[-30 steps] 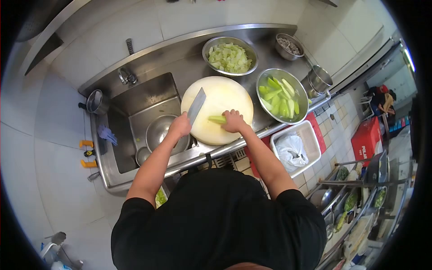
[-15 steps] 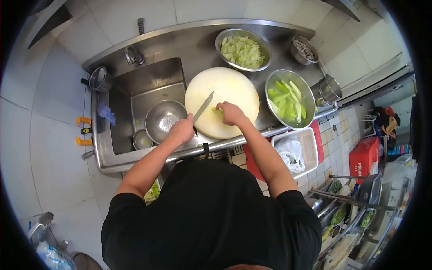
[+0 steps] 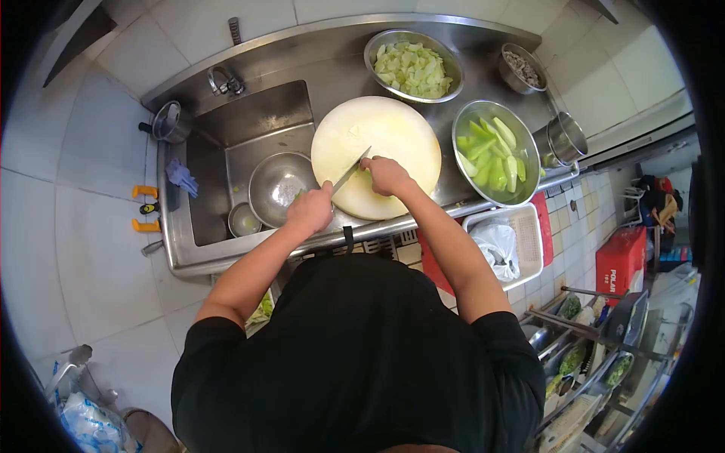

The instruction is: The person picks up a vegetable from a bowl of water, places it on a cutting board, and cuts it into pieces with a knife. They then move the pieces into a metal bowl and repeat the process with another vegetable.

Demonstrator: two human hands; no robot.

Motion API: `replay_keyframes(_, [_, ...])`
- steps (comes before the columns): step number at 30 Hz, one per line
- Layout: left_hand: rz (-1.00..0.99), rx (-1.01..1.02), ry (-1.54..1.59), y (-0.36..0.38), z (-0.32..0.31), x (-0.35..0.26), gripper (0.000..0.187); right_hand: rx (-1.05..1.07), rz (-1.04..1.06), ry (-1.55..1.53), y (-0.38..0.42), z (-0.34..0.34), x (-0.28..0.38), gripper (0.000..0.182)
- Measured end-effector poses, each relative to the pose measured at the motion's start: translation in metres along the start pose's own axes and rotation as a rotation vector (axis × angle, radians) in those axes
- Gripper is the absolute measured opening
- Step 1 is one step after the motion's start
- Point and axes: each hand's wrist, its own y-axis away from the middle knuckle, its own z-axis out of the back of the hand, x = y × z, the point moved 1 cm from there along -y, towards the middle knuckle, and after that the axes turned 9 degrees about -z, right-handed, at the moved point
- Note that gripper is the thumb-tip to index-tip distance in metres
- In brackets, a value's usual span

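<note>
Green vegetable piece point(image 3: 366, 174) on the round white cutting board point(image 3: 376, 121), under the right hand's fingers

The right hand point(image 3: 390, 176) reaches over the board, its fingers curled close together on the piece and hiding much of it; the left hand point(image 3: 311, 208) has its fingers wrapped around the handle of a kitchen knife point(image 3: 350, 174), whose blade slants over the board to just beside the right fingertips; I cannot tell whether blade and piece touch; right of the board a metal bowl point(image 3: 477, 112) holds long green pieces point(image 3: 497, 155), and behind the board another holds pale green slices point(image 3: 411, 69)
</note>
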Motion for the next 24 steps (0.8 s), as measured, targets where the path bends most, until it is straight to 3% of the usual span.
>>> replay_keyframes(9, [0.007,0.008,-0.073,0.0,0.001,-0.013,0.032,-0.103,-0.005,-0.096,-0.002,-0.013,-0.01,0.045])
replay_keyframes(24, [-0.011,-0.021,-0.048,-0.002,-0.01,-0.01,0.026,-0.043,0.008,-0.093,0.004,-0.018,-0.017,0.051])
